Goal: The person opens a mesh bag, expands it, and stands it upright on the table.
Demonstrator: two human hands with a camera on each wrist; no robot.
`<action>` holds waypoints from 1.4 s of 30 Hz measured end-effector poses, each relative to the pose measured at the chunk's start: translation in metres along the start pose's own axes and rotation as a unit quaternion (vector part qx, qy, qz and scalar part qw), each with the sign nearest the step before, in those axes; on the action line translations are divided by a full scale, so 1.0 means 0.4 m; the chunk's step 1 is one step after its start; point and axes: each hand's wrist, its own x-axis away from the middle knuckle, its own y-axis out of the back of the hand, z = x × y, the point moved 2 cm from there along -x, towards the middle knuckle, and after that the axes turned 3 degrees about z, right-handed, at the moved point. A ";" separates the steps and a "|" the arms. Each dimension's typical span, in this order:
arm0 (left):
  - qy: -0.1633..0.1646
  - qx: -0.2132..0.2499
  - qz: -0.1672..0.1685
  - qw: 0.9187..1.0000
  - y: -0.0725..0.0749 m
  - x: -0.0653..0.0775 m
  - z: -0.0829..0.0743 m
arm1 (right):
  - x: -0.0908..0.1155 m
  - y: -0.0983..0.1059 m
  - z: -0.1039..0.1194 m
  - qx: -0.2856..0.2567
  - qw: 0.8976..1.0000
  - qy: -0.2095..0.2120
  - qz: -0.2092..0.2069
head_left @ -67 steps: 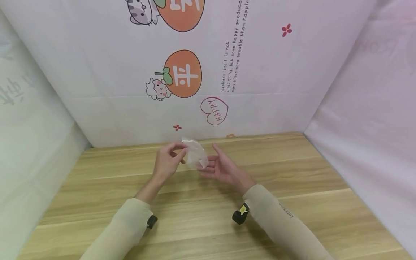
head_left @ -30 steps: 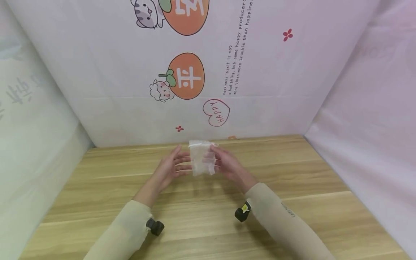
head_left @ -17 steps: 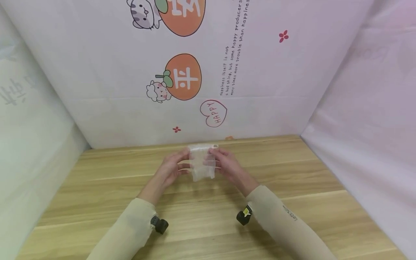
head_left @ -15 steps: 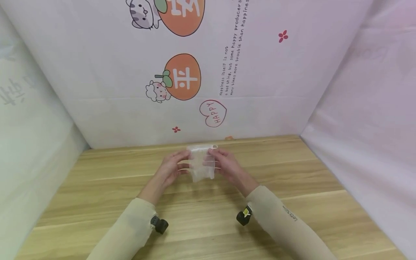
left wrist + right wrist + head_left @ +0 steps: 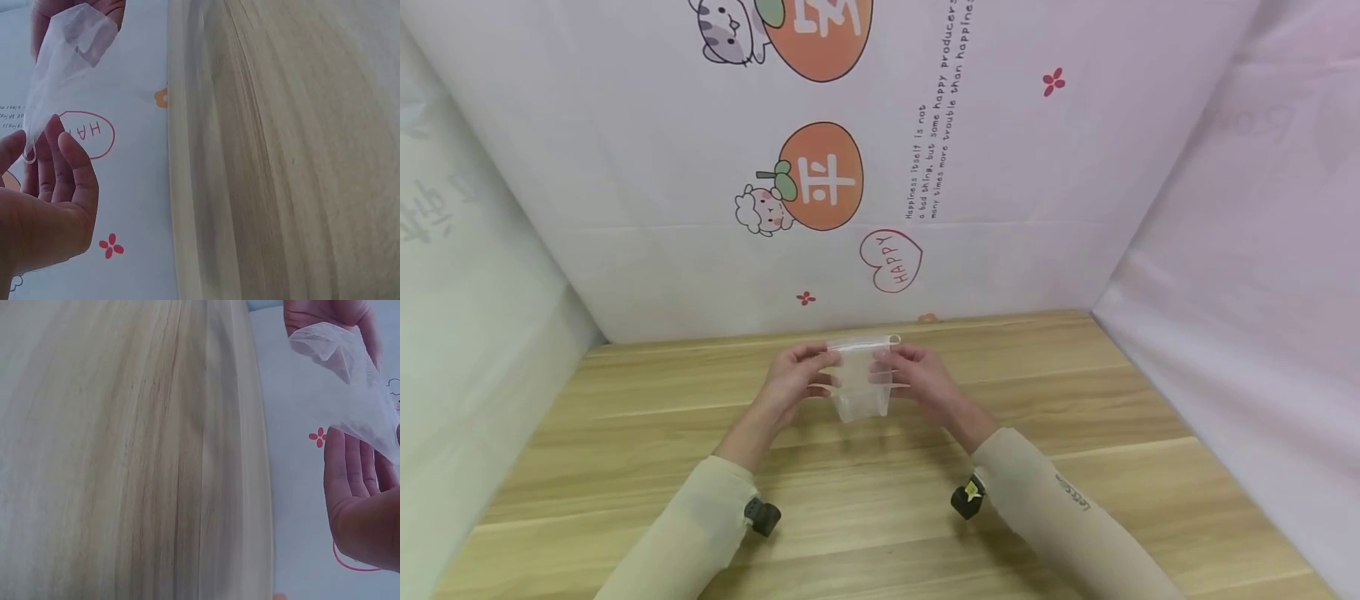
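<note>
A small white see-through mesh drawstring bag [image 5: 857,387] hangs between both hands over the far part of the table. My left hand [image 5: 786,385] pinches its left side near the top, thumb in front and fingers behind. On the opposite side my right hand [image 5: 925,385] holds the right edge between thumb and fingers, which show through the mesh. A thin cord loop sticks out at the top right corner. In the left wrist view the bag [image 5: 69,56] narrows toward the left hand [image 5: 50,219]. The right wrist view shows the bag [image 5: 350,381] above the right hand's fingers.
The wood-grain table [image 5: 865,517] runs back to a white printed cloth wall [image 5: 1000,267]. White cloth also stands at the left [image 5: 482,275] and right [image 5: 1247,333] sides. A small black camera sits on each wrist.
The left hand first pinched the bag alone, then opened while the right hand took the right edge. Now both hands hold it, lowered slightly and spread flat between them.
</note>
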 end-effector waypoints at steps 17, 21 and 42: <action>-0.118 -0.153 0.003 0.981 0.006 0.027 0.000 | 0.025 0.006 -0.013 0.168 0.980 0.103 0.033; -0.123 -0.173 0.010 0.977 0.001 0.038 0.004 | 0.029 0.010 -0.021 0.195 0.973 0.117 0.027; -0.086 -0.190 0.029 0.978 0.002 0.048 0.034 | 0.034 0.020 -0.048 0.266 0.958 0.107 0.023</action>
